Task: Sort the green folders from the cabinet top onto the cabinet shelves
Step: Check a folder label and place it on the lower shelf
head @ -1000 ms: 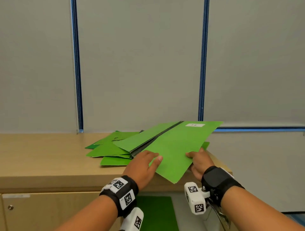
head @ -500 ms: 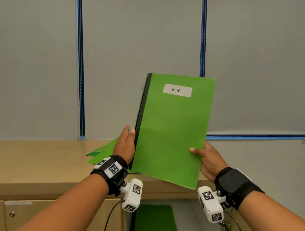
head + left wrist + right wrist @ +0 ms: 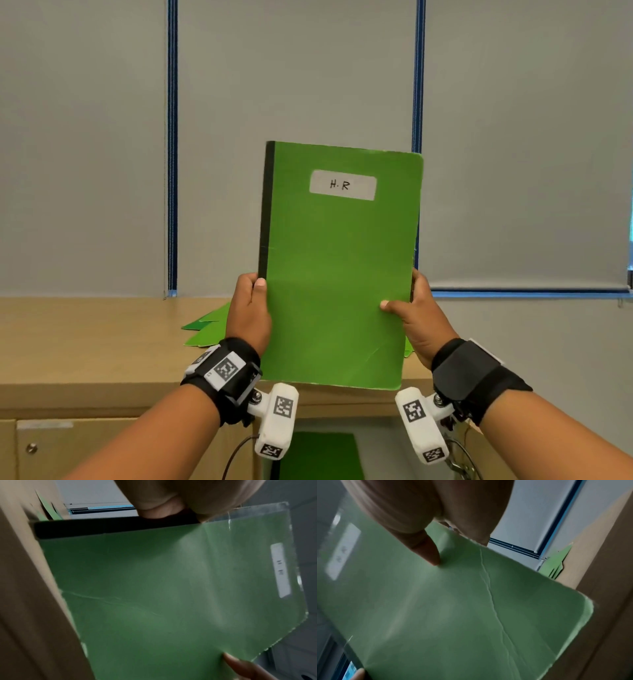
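The folder [image 3: 339, 267], tilted half a second ago, has been raised upright above the table [image 3: 85, 342], its "H.R" label [image 3: 342, 185] facing the head view. It is gripped at both edges by the left hand [image 3: 248, 311] and right hand [image 3: 419, 318]. The label can now be read, so a shelf can probably be chosen.

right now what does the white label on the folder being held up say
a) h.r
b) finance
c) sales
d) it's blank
a: the head view shows the white label near the top of the green folder with "H.R" handwritten on it, while the left hand and right hand hold the folder upright by its side edges.
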### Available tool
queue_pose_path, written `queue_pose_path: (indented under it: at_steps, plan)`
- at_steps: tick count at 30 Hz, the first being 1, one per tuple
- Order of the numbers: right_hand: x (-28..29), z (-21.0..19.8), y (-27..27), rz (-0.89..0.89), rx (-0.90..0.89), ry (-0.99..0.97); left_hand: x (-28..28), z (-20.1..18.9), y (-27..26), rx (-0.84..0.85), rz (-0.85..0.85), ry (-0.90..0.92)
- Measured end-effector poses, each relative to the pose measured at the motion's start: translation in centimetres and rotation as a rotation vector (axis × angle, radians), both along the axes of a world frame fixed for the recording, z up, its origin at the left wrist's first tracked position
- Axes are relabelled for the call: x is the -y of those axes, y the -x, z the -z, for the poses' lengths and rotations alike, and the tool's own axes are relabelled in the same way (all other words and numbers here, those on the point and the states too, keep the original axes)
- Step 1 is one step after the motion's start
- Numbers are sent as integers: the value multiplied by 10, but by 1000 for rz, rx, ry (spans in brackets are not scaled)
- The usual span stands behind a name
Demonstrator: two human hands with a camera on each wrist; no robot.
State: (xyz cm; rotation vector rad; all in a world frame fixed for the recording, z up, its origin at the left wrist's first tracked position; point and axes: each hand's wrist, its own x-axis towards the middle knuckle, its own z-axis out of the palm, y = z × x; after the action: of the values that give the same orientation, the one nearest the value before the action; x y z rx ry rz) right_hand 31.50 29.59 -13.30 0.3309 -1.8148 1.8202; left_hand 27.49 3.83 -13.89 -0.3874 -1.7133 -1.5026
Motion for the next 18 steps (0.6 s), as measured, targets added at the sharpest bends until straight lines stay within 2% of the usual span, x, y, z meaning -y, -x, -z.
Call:
queue_pose_path:
  at_steps: [4, 7, 18]
  plan:
    - [2, 12, -3, -4, 67, 69, 0, 24, -7, -12, 1, 48]
    - [4, 36, -9, -43, 127, 70, 4, 53, -10, 58, 53, 31]
    - [10, 212, -19, -81, 525, 91, 21, 241, -25, 526, 36, 183]
